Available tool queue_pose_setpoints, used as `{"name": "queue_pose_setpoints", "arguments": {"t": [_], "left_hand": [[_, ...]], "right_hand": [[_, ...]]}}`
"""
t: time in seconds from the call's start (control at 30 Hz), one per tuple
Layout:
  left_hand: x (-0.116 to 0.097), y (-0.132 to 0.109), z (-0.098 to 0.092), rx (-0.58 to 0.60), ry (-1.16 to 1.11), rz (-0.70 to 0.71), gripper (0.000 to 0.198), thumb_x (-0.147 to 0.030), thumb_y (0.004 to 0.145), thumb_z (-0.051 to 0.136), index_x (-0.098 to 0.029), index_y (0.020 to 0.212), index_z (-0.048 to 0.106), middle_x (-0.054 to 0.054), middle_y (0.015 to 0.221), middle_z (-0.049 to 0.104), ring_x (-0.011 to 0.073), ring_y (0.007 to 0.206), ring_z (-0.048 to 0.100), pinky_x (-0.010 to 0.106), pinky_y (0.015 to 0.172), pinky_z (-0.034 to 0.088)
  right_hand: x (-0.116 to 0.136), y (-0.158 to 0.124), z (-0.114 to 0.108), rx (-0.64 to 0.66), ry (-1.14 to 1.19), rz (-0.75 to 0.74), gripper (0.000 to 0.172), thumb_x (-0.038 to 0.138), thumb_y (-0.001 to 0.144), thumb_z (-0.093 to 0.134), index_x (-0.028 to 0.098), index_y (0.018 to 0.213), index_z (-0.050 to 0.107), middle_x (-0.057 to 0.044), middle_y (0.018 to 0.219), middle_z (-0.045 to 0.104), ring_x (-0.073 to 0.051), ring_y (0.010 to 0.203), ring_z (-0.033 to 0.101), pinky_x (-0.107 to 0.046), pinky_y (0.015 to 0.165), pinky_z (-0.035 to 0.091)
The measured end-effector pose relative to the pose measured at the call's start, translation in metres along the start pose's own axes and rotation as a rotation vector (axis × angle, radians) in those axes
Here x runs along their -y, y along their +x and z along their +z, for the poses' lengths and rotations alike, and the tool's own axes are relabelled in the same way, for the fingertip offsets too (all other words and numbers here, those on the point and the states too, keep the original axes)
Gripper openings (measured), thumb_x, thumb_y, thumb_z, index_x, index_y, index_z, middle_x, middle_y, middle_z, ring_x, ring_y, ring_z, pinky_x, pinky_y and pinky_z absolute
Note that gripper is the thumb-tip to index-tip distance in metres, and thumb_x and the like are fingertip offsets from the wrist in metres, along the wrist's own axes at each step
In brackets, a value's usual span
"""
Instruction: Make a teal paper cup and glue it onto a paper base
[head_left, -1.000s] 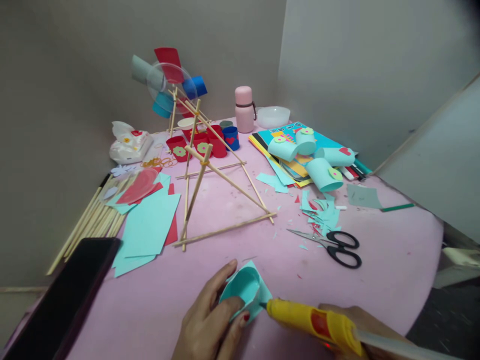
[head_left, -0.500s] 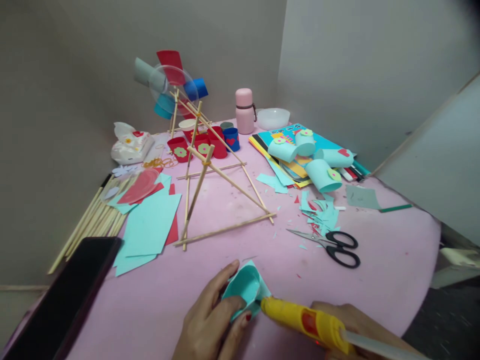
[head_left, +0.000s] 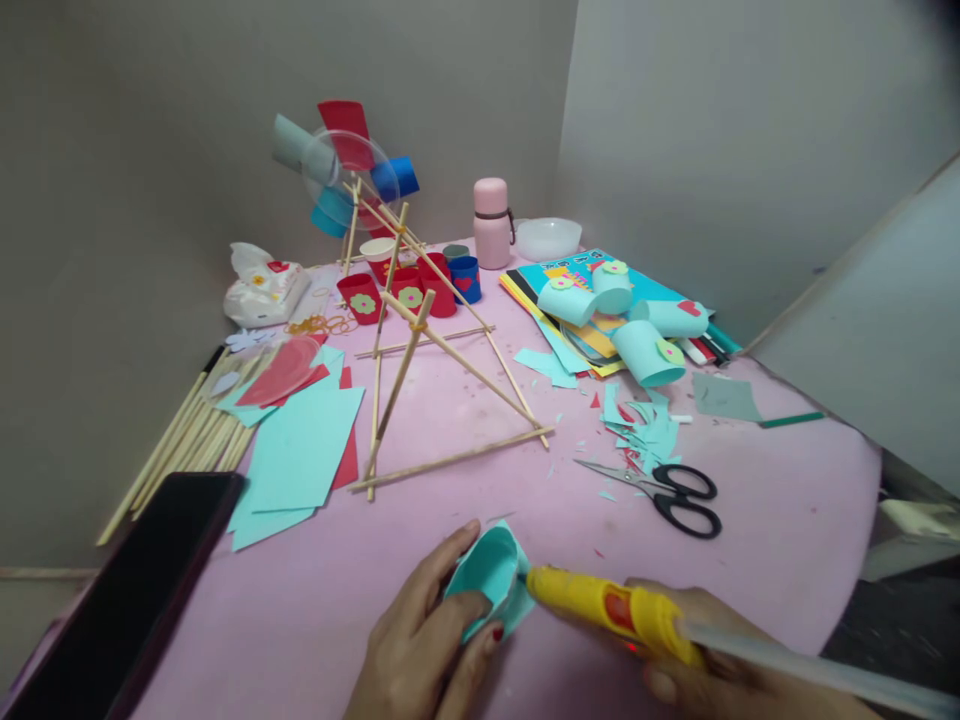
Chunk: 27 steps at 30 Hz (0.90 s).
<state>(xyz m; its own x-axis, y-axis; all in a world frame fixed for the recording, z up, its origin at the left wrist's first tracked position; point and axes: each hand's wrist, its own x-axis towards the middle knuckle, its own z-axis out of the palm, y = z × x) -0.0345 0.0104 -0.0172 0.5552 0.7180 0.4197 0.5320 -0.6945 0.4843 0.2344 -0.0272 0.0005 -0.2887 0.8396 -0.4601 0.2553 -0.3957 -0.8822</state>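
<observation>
My left hand (head_left: 427,630) pinches a small light-blue paper cup (head_left: 487,575), its opening tilted up toward me and a flat paper piece against its right side. In my right hand (head_left: 705,640) is a yellow hot glue gun (head_left: 611,605), a clear glue stick (head_left: 810,668) poking out of its back. The gun's nozzle meets the seam between cup and flat paper; whether glue is coming out I cannot tell. Past the hands stands a frame of wooden sticks (head_left: 457,468) tied with rubber bands. Black-handled scissors (head_left: 679,497) lie to the right.
A phone (head_left: 135,590) lies at the left, near light-blue paper sheets (head_left: 300,450) and wooden sticks (head_left: 180,430). Decorated light-blue paper cups (head_left: 649,352) rest on a paper stack, with scraps (head_left: 645,430) in front. A pink flask (head_left: 492,225) and a pinwheel (head_left: 349,165) stand behind.
The glue gun's nozzle has moved slightly up and away along the paper cup's right edge, with the gun's rear shifting too. My left hand keeps its hold on the cup.
</observation>
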Motion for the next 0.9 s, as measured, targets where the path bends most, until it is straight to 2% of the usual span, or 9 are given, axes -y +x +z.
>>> {"name": "queue_pose_setpoints", "arguments": {"t": [0.13,0.23,0.3,0.37,0.47,0.63,0.7,0.77,0.9], "left_hand": [[0.0,-0.001,0.0,-0.009,0.002,-0.007,0.014,-0.009,0.089,0.047,-0.018,0.099,0.053,0.014,0.14,0.037,0.0199,0.127,0.044,0.027,0.102,0.041],[0.0,-0.002,0.001,-0.031,0.007,-0.022,0.012,-0.013,0.09,0.048,-0.019,0.099,0.053,0.016,0.137,0.041,0.022,0.124,0.048,0.03,0.096,0.047],[-0.001,-0.002,0.003,-0.058,0.001,-0.027,0.01,-0.018,0.092,0.046,-0.02,0.099,0.052,0.017,0.135,0.044,0.0232,0.122,0.05,0.031,0.092,0.05],[-0.001,-0.001,0.005,-0.092,-0.009,-0.025,0.011,-0.021,0.093,0.044,-0.02,0.1,0.052,0.017,0.133,0.046,0.0235,0.122,0.05,0.032,0.092,0.05],[-0.002,0.001,0.007,-0.104,-0.022,-0.007,0.013,-0.021,0.093,0.047,-0.019,0.104,0.052,0.017,0.134,0.046,0.0229,0.125,0.048,0.031,0.093,0.05],[0.005,-0.001,0.01,-0.111,-0.091,-0.061,0.049,-0.027,0.09,0.056,-0.022,0.134,0.035,0.015,0.137,0.049,0.0237,0.128,0.047,0.038,0.1,0.048],[0.01,-0.004,0.013,-0.059,-0.096,-0.144,0.066,-0.031,0.087,0.06,-0.022,0.142,0.024,0.017,0.141,0.046,0.0274,0.129,0.046,0.045,0.101,0.046],[0.014,-0.006,0.014,-0.001,-0.101,-0.205,0.078,-0.031,0.083,0.064,-0.022,0.145,0.018,0.019,0.144,0.041,0.0315,0.13,0.045,0.051,0.101,0.045],[0.011,-0.001,0.007,0.005,-0.108,-0.19,0.093,-0.03,0.079,0.07,-0.022,0.148,0.008,0.022,0.148,0.035,0.035,0.134,0.038,0.056,0.101,0.042]], "right_hand": [[0.005,0.003,0.0,0.01,0.171,0.032,0.036,0.053,0.076,0.066,0.028,0.101,0.071,0.0,0.078,0.066,-0.021,0.082,0.061,-0.032,0.087,0.047],[-0.003,0.005,-0.002,-0.028,0.38,0.109,0.036,0.055,0.075,0.068,0.023,0.09,0.07,0.003,0.067,0.058,-0.011,0.058,0.052,-0.022,0.063,0.047],[-0.009,0.007,-0.002,-0.02,0.53,0.115,0.039,0.058,0.076,0.066,0.019,0.078,0.064,0.005,0.062,0.052,-0.006,0.046,0.041,-0.017,0.046,0.037],[-0.013,0.009,-0.002,0.019,0.664,0.071,0.043,0.059,0.08,0.06,0.017,0.07,0.058,0.006,0.06,0.049,-0.002,0.039,0.035,-0.016,0.04,0.03],[-0.016,0.011,-0.002,0.03,0.781,0.072,0.041,0.056,0.085,0.055,0.017,0.073,0.057,0.005,0.062,0.053,-0.001,0.035,0.035,-0.015,0.038,0.027],[-0.016,0.014,-0.007,0.06,0.919,0.091,0.041,0.056,0.083,0.057,0.016,0.076,0.061,0.003,0.061,0.057,-0.001,0.033,0.04,-0.014,0.037,0.026],[-0.013,0.015,-0.007,0.041,0.883,0.048,0.043,0.059,0.079,0.061,0.016,0.075,0.063,0.001,0.064,0.06,-0.003,0.036,0.045,-0.015,0.039,0.031],[-0.008,0.017,-0.004,-0.077,0.771,-0.017,0.042,0.06,0.076,0.064,0.018,0.079,0.066,-0.004,0.076,0.066,-0.009,0.05,0.056,-0.02,0.047,0.042],[0.0,0.023,0.009,-0.264,0.549,-0.148,0.045,0.063,0.073,0.064,0.022,0.092,0.069,-0.01,0.101,0.068,-0.022,0.079,0.062,-0.035,0.072,0.053]]}}
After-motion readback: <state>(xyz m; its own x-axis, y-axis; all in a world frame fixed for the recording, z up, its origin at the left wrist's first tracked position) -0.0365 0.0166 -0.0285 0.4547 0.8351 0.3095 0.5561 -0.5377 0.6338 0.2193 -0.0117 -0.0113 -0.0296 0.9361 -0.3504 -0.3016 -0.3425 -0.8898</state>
